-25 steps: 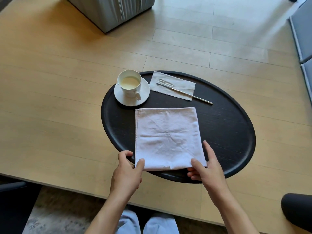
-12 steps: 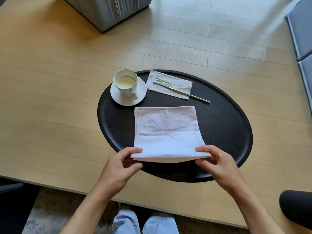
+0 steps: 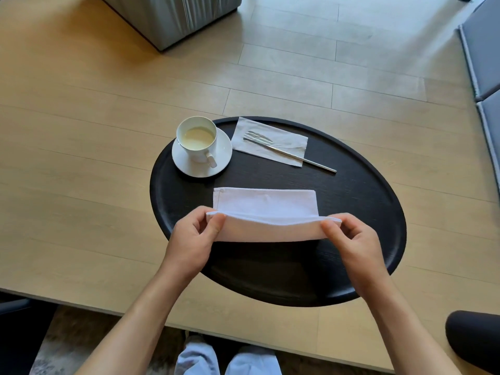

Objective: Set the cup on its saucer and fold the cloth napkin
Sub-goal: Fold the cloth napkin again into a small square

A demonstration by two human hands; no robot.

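A white cloth napkin [image 3: 266, 205] lies on the black oval tray [image 3: 365, 212], its near edge lifted and carried over toward the far edge. My left hand [image 3: 193, 239] pinches the napkin's near left corner between thumb and fingers. My right hand [image 3: 351, 239] pinches the near right corner the same way. The far edge of the napkin still rests flat on the tray. A white cup [image 3: 197, 138] holding pale liquid stands upright on its white saucer [image 3: 223, 155] at the tray's far left, handle toward me.
A metal fork [image 3: 289, 152] lies on a grey paper napkin [image 3: 292, 139] at the tray's far side. The tray sits on a light wooden table [image 3: 81, 171]. A grey upholstered block [image 3: 176, 17] stands beyond, blue cushions [image 3: 484, 50] at right, a dark rounded object [image 3: 473, 342] near right.
Both hands took hold of the napkin's near corners, lifted the near edge and carried it away from me over the rest of the cloth. Cup, saucer and fork have not moved.
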